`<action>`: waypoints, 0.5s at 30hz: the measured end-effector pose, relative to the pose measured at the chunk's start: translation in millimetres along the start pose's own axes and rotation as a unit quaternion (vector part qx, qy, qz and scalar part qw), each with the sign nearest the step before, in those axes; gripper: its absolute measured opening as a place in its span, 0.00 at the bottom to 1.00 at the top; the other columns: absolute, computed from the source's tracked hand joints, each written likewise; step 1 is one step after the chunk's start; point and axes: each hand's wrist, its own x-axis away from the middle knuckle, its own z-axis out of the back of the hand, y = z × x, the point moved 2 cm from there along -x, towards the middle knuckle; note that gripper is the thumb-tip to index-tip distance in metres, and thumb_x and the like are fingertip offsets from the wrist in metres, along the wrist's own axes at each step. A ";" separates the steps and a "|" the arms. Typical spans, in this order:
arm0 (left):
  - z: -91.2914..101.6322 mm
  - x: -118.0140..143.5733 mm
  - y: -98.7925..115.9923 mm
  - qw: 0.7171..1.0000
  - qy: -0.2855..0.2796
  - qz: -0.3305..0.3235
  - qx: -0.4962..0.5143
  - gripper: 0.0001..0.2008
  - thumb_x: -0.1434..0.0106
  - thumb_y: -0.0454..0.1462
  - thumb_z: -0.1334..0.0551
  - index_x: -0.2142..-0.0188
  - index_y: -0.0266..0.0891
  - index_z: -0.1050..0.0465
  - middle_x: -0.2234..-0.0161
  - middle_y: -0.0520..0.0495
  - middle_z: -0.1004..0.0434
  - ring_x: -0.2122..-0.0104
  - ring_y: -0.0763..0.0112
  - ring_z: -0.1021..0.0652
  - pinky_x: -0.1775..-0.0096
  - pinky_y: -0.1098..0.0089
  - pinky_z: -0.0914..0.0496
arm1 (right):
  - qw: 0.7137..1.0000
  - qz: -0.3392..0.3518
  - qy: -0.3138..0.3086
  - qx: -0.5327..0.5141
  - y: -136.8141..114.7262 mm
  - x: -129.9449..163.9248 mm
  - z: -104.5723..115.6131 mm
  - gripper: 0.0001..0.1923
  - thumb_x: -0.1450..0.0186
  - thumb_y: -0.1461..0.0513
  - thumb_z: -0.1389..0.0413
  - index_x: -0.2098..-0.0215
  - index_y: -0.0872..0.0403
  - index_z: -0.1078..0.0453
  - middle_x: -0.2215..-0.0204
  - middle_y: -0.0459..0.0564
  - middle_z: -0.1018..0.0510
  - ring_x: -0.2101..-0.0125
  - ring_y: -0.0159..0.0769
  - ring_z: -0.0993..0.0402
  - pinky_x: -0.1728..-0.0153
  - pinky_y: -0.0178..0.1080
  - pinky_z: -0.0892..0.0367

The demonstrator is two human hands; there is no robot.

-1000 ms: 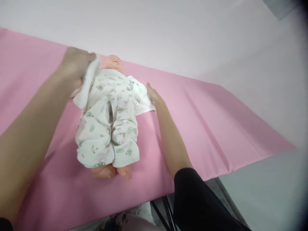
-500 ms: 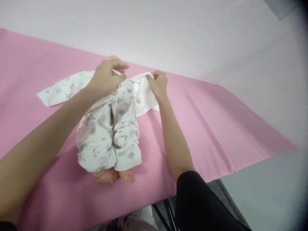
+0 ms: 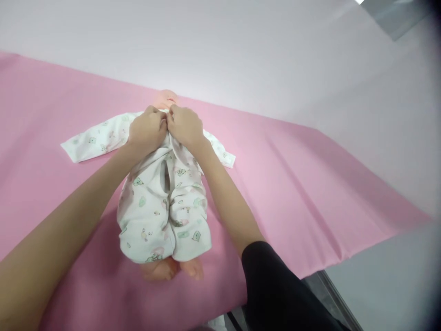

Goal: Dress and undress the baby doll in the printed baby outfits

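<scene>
1. From my end, the printed baby clothes fill the centre of the frame, lying over a doll whose head shows at upper centre and whose feet poke out at lower centre.
2. My left hand, just left of upper centre, has its fingers curled in, pinching cloth at the neck and chest. My right hand meets it from the other side with a similar pinch. The fingertips hide what lies between them, so I can't tell whether it is an edge or a fastening.
3. One sleeve stretches out flat toward the left of the frame; the other shows right of centre, beyond my right wrist. I can't tell whether the doll's arms are inside.
4. I judge the cloth light, soft and limp: it should crease and stretch easily, with little risk of breaking. I'd hold it by fingertip at the front edges, near the neck, and pull gently.
5. The doll looks smooth and firmer; a hard tug on the cloth might drag it across the pink cover, so I'd keep the pull small.
</scene>
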 end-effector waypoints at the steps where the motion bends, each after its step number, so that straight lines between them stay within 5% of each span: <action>1: -0.5 -0.5 -1.4 1.000 0.002 0.000 -0.004 0.20 0.35 0.40 0.52 0.52 0.39 0.26 0.48 0.40 0.32 0.52 0.48 0.28 0.51 0.54 0.35 | 1.000 0.003 -0.014 0.017 0.3 -1.7 0.2 0.09 0.30 0.63 0.54 0.63 0.57 0.34 0.65 0.55 0.34 0.55 0.52 0.34 0.50 0.56 0.42; 4: -0.8 -3.1 -6.0 1.000 0.011 0.006 -0.023 0.18 0.35 0.40 0.51 0.52 0.44 0.26 0.51 0.45 0.31 0.53 0.57 0.28 0.52 0.60 0.33 | 0.995 0.042 -0.061 0.059 -0.8 0.7 6.8 0.10 0.31 0.64 0.55 0.60 0.55 0.32 0.60 0.56 0.30 0.55 0.49 0.33 0.51 0.51 0.38; 9: 6.6 -12.0 1.5 0.996 -0.021 0.001 -0.083 0.15 0.36 0.40 0.49 0.57 0.43 0.24 0.54 0.45 0.28 0.56 0.61 0.26 0.56 0.65 0.33 | 0.981 0.105 -0.114 0.119 -3.5 10.2 23.8 0.10 0.36 0.69 0.53 0.66 0.59 0.30 0.65 0.57 0.27 0.62 0.46 0.28 0.59 0.45 0.33; 15: 15.1 -16.9 31.2 0.990 -0.060 -0.003 -0.128 0.13 0.38 0.37 0.47 0.63 0.40 0.24 0.62 0.44 0.24 0.62 0.59 0.24 0.62 0.64 0.32 | 0.982 0.081 -0.057 0.162 4.7 6.7 31.9 0.11 0.42 0.74 0.50 0.64 0.61 0.29 0.64 0.60 0.26 0.61 0.51 0.28 0.63 0.46 0.31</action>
